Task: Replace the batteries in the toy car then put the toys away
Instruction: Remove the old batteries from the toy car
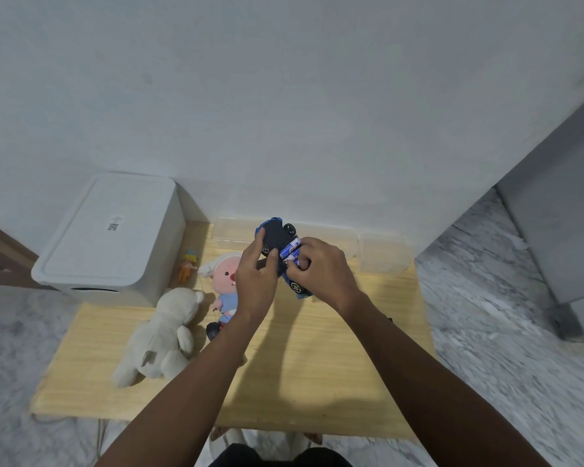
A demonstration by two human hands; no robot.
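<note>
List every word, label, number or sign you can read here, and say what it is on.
No text here can be read.
Sticker on the lid of the white storage box: a small code square with tiny print beside it, too small to read.
Blue batteries in the upturned toy car: white markings on the wrappers, too blurred to read.

Bare table (334, 358) lies open at lower centre and right. Left is crowded: white bin (112, 234), white plush (164, 335), pink doll (228, 281). Clear containers (381, 252) line the far edge.
</note>
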